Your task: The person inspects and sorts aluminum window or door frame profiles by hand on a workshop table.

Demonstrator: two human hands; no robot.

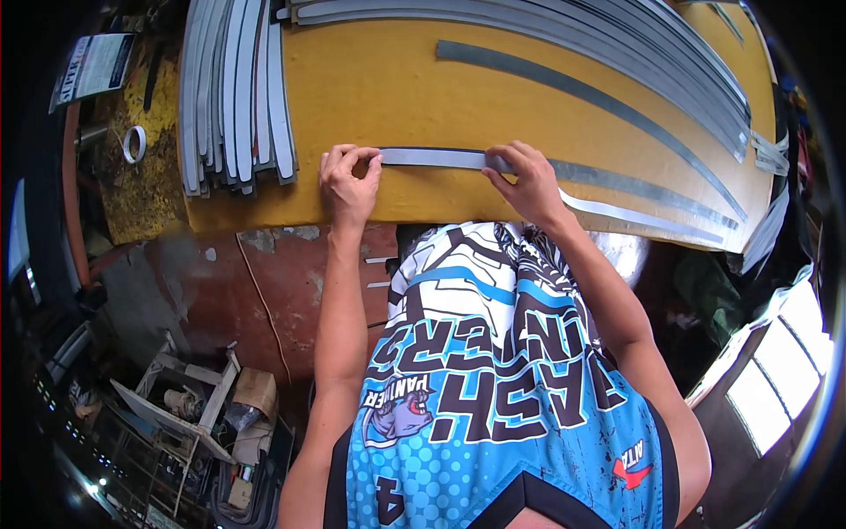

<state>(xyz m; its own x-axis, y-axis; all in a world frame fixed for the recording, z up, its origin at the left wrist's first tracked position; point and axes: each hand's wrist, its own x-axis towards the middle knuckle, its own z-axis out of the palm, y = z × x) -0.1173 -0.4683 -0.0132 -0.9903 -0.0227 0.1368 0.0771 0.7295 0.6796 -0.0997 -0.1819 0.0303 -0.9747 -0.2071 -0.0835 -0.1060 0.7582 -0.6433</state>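
A narrow white strip (432,158) lies along a dark grey strip (608,179) near the front edge of the yellow-topped table (370,97). At its left end, my left hand (351,187) pinches the white strip between thumb and fingertips. My right hand (526,182) is closed on the same strip farther right, its thumb and fingers covering part of it. Beyond that hand the loose white length curves away over the table's front edge to the right. Another dark grey strip (573,84) lies behind, bare and slanting to the right.
Stacked grey and white strips (233,97) lie at the table's left side, and a long bundle of strips (564,26) runs along the back. A white tape roll (134,145) rests on a worn surface at left. A wooden frame (185,397) stands below.
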